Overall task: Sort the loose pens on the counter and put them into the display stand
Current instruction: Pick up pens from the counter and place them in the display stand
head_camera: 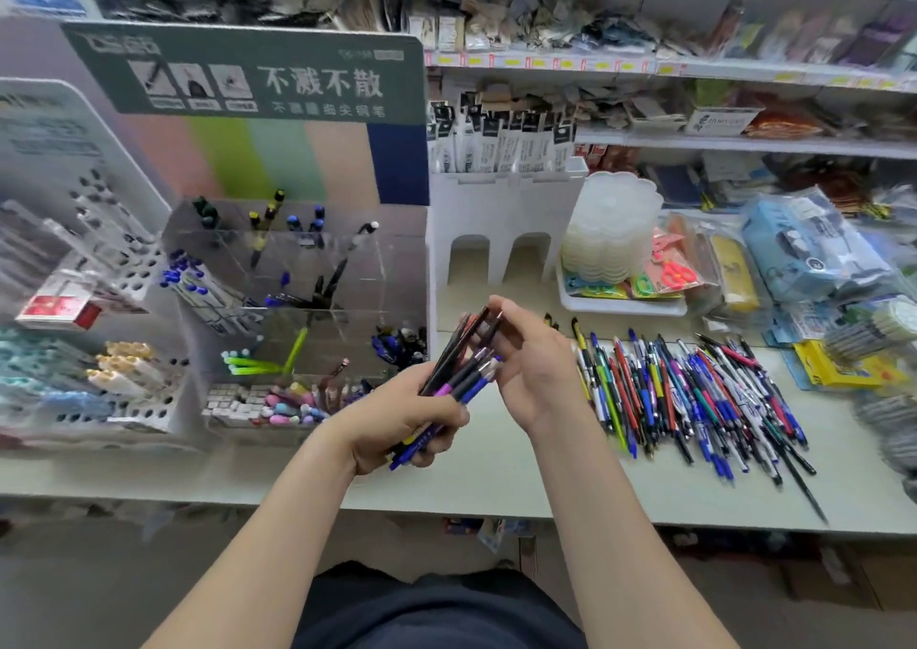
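Two hands above counter [496, 470]: left hand [397, 415] grips pen bundle [456, 373], right hand [531, 365] pinches one dark pen [490, 327] atop it; pile [694, 390] right, stand [297, 301] left.

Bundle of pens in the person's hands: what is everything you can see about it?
The bundle of pens is a handful of slim, plastic-looking pens, dark, purple and blue, fanned slightly and tilted up to the right. The left hand grips its lower half; the right hand pinches the upper ends. It is held over the counter, between the clear display stand and the loose pens.
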Motion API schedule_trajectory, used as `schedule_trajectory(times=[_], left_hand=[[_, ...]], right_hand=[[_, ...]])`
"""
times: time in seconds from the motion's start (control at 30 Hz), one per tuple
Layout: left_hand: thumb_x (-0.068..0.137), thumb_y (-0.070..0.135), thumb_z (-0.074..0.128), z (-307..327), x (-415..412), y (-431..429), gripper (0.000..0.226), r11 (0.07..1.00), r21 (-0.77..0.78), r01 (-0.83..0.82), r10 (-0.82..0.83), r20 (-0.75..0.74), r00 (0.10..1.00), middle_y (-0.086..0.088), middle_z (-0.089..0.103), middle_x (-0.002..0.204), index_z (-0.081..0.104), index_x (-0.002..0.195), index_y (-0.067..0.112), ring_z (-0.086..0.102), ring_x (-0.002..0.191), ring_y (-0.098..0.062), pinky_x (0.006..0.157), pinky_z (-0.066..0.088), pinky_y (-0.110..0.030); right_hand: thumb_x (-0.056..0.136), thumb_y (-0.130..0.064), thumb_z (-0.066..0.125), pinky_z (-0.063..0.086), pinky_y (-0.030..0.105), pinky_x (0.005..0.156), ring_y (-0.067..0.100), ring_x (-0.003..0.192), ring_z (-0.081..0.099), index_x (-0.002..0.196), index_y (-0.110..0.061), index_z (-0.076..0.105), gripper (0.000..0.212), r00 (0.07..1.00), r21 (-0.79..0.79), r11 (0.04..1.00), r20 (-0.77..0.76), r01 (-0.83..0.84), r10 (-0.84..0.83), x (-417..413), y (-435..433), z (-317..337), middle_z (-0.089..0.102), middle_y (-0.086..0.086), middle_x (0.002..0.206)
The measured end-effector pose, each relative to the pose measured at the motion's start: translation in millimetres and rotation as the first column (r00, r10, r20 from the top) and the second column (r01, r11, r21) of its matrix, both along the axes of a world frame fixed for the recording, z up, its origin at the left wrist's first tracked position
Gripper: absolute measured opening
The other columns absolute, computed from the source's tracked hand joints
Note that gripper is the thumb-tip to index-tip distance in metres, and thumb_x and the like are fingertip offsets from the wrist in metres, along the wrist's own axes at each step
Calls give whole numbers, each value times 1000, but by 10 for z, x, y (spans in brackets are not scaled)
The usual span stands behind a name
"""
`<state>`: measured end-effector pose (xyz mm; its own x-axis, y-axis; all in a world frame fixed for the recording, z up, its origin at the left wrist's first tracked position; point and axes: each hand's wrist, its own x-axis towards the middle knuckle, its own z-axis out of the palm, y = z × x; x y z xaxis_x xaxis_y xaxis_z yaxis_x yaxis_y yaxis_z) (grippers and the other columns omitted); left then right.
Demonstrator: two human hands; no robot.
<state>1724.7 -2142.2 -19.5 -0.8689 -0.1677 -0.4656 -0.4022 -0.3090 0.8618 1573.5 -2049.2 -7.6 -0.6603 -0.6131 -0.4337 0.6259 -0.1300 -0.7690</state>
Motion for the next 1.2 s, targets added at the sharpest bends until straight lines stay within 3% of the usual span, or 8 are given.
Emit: schedule_trajectory(times=[0.17,0.3,0.43,0.6,0.73,0.87,1.03,1.2], left_hand=[[83,10,73,97,546,-498,35,996,-38,-87,85,-35,996,-16,61,96,54,112,8,46,56,-21,46,35,-26],[76,16,76,138,877,-837,46,988,-10,-153,152,-98,984,-19,58,93,57,114,0,42,53,-20,46,31,-25],[78,18,78,131,1131,-1089,44,986,-10,-169,166,-132,977,-21,55,93,56,109,-4,43,54,-22,44,35,-26],[78,19,77,66,1389,-1274,34,959,-131,-253,241,-105,965,-27,61,81,62,100,-2,49,62,-28,49,41,-30],[95,7,72,67,1462,-1344,21,940,-159,-301,274,-171,946,-25,70,86,64,115,5,56,69,-33,54,49,-35],[104,3,63,134,1401,-1368,33,899,-256,-355,290,-260,921,-14,77,108,53,131,18,64,73,-33,69,61,-40],[105,12,64,157,1255,-1337,29,846,-347,-404,331,-253,909,-5,79,110,50,129,20,68,74,-28,79,63,-48],[105,24,66,161,1062,-1305,21,810,-350,-471,405,-249,880,-6,79,97,58,124,24,70,75,-22,82,58,-41]], right_hand=[[108,-25,60,52,34,79,16,86,64,106,-22,79,19,958,-5,999,-282,45,-45,438,-491,59,76,5,95],[111,-22,55,57,34,70,21,82,66,120,-16,71,20,943,-5,999,-332,-39,35,852,-840,101,76,10,98],[108,-15,59,62,36,84,24,91,72,122,-13,72,19,921,73,992,-367,-107,126,1239,-1029,45,76,8,98],[114,-18,44,61,47,94,30,104,76,129,-15,57,20,890,-37,995,-447,89,-96,1465,-1107,8,80,9,110],[117,-19,32,63,44,90,33,98,76,130,-18,46,20,838,-123,972,-492,202,-237,1508,-1136,59,78,13,101],[115,-32,39,48,36,54,17,60,53,127,-33,64,27,717,121,965,-692,232,-86,1386,-1145,1,55,-1,69],[103,-22,52,48,28,60,10,66,63,123,-28,77,32,648,478,832,-734,282,202,1177,-1122,-121,73,-9,80],[100,-10,60,42,2,73,-10,93,57,129,-21,75,34,486,350,852,-864,390,133,1076,-1136,107,63,2,109]])
